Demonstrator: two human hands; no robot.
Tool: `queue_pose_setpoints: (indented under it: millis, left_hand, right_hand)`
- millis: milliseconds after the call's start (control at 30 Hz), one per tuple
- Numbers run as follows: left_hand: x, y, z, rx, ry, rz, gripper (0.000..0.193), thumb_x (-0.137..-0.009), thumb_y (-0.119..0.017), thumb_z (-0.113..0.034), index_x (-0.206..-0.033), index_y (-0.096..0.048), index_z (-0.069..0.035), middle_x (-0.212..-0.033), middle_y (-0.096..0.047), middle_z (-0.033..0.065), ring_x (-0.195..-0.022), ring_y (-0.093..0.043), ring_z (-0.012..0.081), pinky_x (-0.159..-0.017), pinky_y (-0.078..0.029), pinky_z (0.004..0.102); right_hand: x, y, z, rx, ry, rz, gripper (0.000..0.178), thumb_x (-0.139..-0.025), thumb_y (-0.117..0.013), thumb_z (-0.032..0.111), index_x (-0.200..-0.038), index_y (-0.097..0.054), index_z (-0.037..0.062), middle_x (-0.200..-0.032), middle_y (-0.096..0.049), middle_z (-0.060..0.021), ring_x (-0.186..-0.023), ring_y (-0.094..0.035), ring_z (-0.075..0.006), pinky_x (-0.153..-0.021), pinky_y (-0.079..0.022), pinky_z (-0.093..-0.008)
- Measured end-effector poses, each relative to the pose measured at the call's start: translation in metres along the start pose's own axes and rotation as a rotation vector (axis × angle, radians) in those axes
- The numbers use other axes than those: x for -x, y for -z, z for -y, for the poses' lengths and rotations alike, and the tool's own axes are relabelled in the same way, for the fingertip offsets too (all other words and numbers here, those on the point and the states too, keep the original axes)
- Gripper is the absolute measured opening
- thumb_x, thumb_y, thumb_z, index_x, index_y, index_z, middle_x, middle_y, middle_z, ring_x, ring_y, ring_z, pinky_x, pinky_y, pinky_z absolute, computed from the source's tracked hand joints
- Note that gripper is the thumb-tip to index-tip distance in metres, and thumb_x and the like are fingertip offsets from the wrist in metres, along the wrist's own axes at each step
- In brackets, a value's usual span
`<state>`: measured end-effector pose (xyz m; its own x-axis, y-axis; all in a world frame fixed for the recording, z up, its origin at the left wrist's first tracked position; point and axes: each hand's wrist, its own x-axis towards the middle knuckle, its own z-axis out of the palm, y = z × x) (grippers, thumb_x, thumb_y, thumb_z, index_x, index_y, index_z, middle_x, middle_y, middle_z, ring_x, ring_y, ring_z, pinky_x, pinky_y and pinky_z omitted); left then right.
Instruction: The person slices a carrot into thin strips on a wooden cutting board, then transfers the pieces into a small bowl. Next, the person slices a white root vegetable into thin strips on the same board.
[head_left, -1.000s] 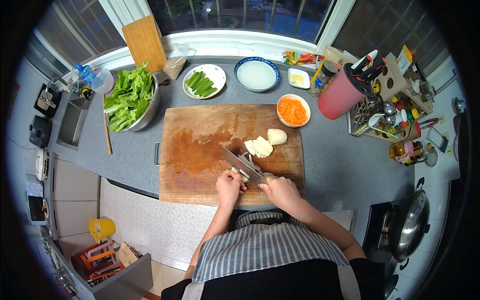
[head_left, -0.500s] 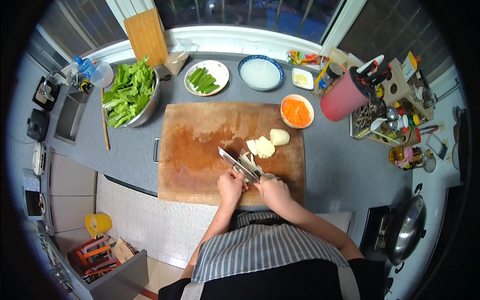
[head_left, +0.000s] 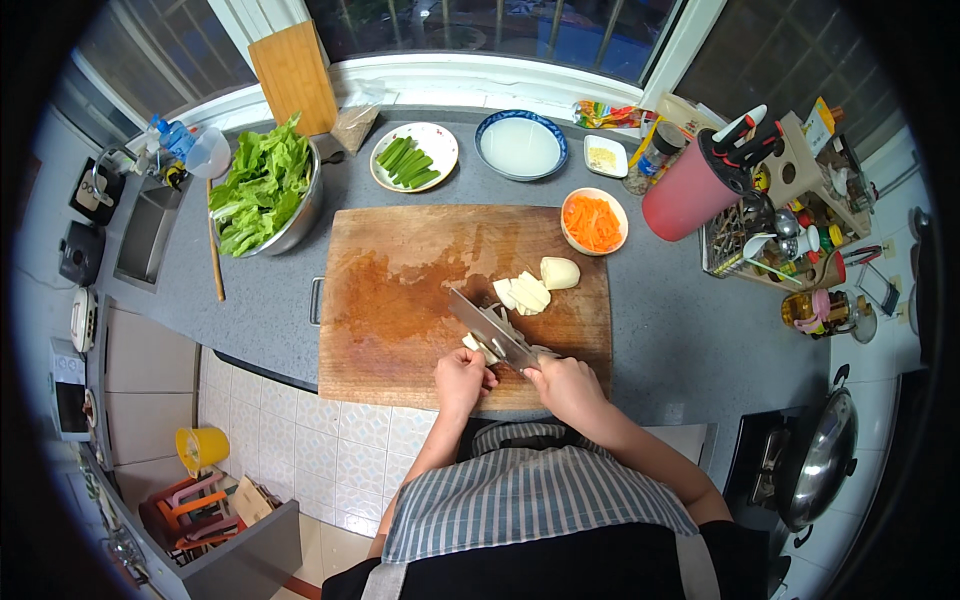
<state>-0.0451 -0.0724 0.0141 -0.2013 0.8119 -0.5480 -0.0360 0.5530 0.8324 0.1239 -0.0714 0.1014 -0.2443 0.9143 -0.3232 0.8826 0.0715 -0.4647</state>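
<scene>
My right hand (head_left: 566, 386) is closed round the handle of a broad-bladed kitchen knife (head_left: 482, 324). Its blade slants up and left over the wooden cutting board (head_left: 375, 345). Left of the blade, my left hand (head_left: 462, 380) has its fingers curled against pale vegetable slices (head_left: 478, 346), which stick out past the fingertips. Thin pale strips (head_left: 498, 317) lie on the blade's far side, partly hidden by it. Farther back on the board are a fanned stack of pale slices (head_left: 528, 293) and an uncut pale chunk (head_left: 560, 273).
Shredded carrot fills a bowl (head_left: 594, 250) at the board's far right corner. Behind the board stand a plate (head_left: 447, 172) of green pieces, a blue-rimmed dish (head_left: 522, 174) and a small white dish (head_left: 618, 150). A metal bowl (head_left: 295, 232) of leafy greens is left; a red knife block (head_left: 690, 195), right.
My right hand and the knife have shifted right, away from my left hand. More of the pale slices now show beside my left fingers, which have hardly moved.
</scene>
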Motion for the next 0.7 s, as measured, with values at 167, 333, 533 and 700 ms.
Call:
queue_pose_setpoints:
  millis: [167,333,533,700]
  left_hand:
    - [0.000,-0.001,-0.001,-0.013,0.022,-0.019,0.026,-0.090,-0.052,-0.012,-0.068,-0.057,0.000,-0.056,-0.063,0.0095,-0.047,-0.062,0.0136,-0.039,-0.047,0.0252]
    - [-0.001,-0.002,0.004,0.042,-0.003,-0.003,0.026,-0.090,-0.052,-0.010,-0.068,-0.057,0.001,-0.055,-0.062,0.0099,-0.046,-0.061,0.0136,-0.040,-0.047,0.0257]
    - [-0.006,-0.003,0.000,-0.042,-0.070,0.018,0.028,-0.093,-0.046,-0.011,-0.069,-0.053,0.001,-0.057,-0.061,0.0126,-0.046,-0.063,0.0181,-0.038,-0.048,0.0255]
    - [-0.007,0.001,0.003,0.047,-0.010,0.024,0.026,-0.090,-0.049,-0.009,-0.069,-0.058,0.004,-0.054,-0.061,0.0115,-0.047,-0.063,0.0166,-0.041,-0.049,0.0266]
  right_hand:
    - [0.004,-0.004,-0.001,0.026,-0.008,0.053,0.029,-0.092,-0.054,0.028,-0.085,-0.059,0.0008,-0.071,-0.064,-0.0222,-0.070,-0.065,-0.0403,-0.064,-0.051,-0.0492]
    - [0.007,-0.016,0.005,0.041,-0.064,0.075,0.031,-0.093,-0.053,0.029,-0.083,-0.060,0.0003,-0.072,-0.065,-0.0222,-0.071,-0.065,-0.0399,-0.065,-0.052,-0.0494]
    - [-0.009,-0.020,0.012,0.026,-0.040,0.011,0.031,-0.093,-0.052,0.028,-0.084,-0.061,-0.0001,-0.075,-0.065,-0.0224,-0.073,-0.065,-0.0406,-0.066,-0.051,-0.0492]
    - [-0.008,-0.018,0.013,0.041,-0.030,-0.007,0.030,-0.092,-0.053,0.029,-0.087,-0.062,0.0009,-0.077,-0.065,-0.0228,-0.075,-0.065,-0.0399,-0.068,-0.052,-0.0483]
